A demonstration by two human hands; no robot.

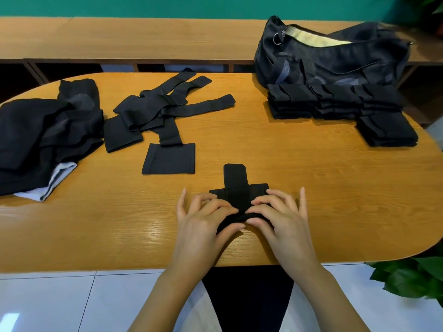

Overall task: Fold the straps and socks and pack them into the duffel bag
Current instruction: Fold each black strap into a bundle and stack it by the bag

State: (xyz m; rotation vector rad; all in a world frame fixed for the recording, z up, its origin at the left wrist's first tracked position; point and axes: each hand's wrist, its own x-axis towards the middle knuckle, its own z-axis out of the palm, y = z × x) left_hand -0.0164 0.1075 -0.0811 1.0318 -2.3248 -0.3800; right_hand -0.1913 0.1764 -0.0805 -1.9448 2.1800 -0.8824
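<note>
L hand (203,224) & R hand (280,216) are curled onto a black strap (236,194) near the table (311,176) front edge, its near fold pinched btwn fingers & thumbs; a tab is seen sticking out on the far side; unfolded straps (167,109) are spread back-left, w/ socks (43,135) heaped far left; folded stacks (335,101) are set back-right, just in front of the unzipped duffel bag (335,61).
</note>
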